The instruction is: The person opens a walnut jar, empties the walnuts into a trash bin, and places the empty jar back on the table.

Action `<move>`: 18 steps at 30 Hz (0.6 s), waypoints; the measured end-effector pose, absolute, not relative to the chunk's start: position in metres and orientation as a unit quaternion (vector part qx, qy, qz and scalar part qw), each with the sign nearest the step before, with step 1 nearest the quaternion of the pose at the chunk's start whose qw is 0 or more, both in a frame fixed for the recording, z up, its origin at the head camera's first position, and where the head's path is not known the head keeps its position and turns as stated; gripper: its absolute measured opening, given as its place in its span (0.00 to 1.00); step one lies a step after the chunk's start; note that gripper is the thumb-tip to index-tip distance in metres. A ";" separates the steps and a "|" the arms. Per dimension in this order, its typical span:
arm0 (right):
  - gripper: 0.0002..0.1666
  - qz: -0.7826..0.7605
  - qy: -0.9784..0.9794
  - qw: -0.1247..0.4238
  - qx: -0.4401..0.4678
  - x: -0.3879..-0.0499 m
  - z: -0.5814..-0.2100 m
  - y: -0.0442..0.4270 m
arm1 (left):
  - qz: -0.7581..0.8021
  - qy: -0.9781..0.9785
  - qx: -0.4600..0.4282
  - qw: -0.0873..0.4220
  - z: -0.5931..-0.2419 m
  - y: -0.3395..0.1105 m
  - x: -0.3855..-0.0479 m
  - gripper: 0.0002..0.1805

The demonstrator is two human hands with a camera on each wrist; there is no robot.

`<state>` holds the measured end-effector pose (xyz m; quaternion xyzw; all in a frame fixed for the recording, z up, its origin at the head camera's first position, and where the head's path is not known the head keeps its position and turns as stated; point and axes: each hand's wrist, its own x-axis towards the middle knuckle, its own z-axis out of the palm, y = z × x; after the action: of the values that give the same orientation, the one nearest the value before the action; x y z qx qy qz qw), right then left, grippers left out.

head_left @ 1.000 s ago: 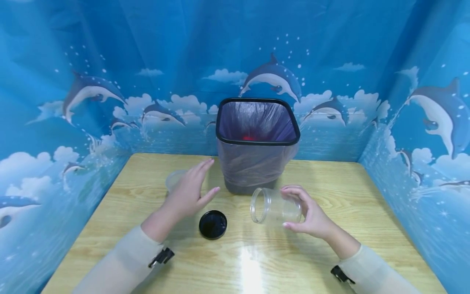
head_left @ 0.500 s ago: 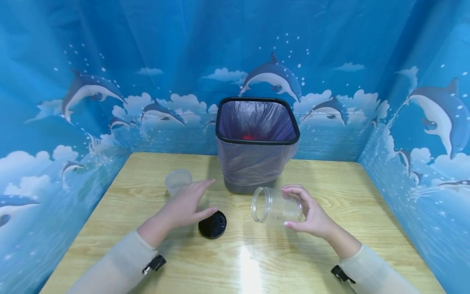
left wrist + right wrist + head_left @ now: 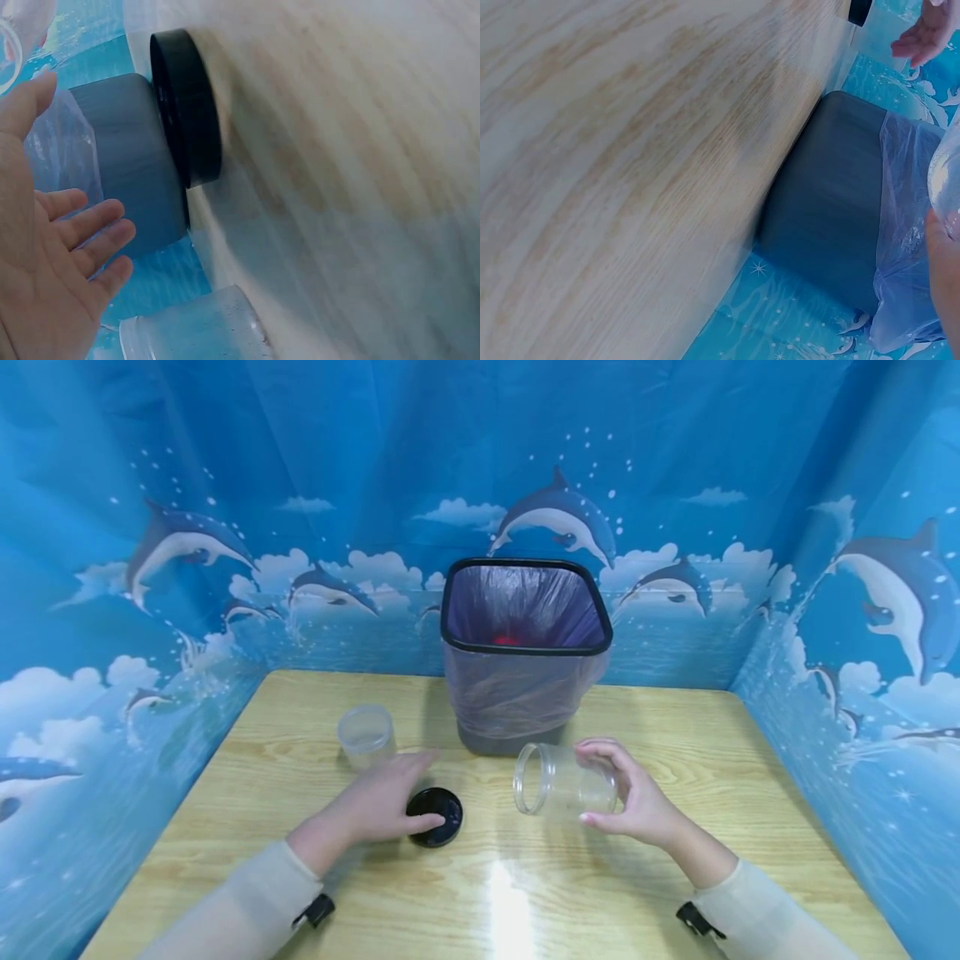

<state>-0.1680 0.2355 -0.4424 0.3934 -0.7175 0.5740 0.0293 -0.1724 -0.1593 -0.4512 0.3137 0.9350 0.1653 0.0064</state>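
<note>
A clear plastic jar (image 3: pixel 567 782) lies sideways in my right hand (image 3: pixel 633 797), whose fingers and thumb grip its base end; the mouth faces left. My left hand (image 3: pixel 378 802) hovers over the left part of a round black lid (image 3: pixel 437 837). In the left wrist view the fingers of that hand (image 3: pixel 52 262) are spread loosely, apart from the lid (image 3: pixel 186 109). A second translucent container (image 3: pixel 366 735) stands on the table just beyond the left hand, its lower part partly covered. The right wrist view catches only the right thumb (image 3: pixel 945 277) and part of the jar (image 3: pixel 946 176).
A grey trash bin (image 3: pixel 510 745) with a black rim (image 3: pixel 525 652) and a purple liner stands at the back middle of the wooden table (image 3: pixel 675 735). Something red shows inside it. Blue dolphin-print curtains (image 3: pixel 360 460) enclose the back and sides.
My left hand has come back toward me and down from near the translucent container to above the black lid, uncovering most of that container. The right hand and jar stay nearly still.
</note>
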 end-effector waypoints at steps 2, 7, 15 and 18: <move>0.50 0.573 -0.719 0.027 0.392 -0.168 -0.442 0.236 | 0.160 0.936 0.312 0.014 -0.455 -0.159 -0.171 0.52; 0.50 0.572 -0.723 0.024 0.387 -0.167 -0.442 0.236 | 0.146 0.940 0.307 0.038 -0.460 -0.160 -0.168 0.55; 0.50 0.569 -0.725 0.026 0.388 -0.167 -0.441 0.237 | 0.129 0.943 0.302 0.059 -0.465 -0.159 -0.163 0.59; 0.50 0.569 -0.724 0.027 0.389 -0.167 -0.440 0.238 | 0.113 0.945 0.302 0.059 -0.467 -0.158 -0.163 0.60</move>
<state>-0.1674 0.2376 -0.4404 0.3886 -0.7239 0.5695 0.0268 -0.1626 -0.1582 -0.4673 0.3017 0.9448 0.1133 0.0587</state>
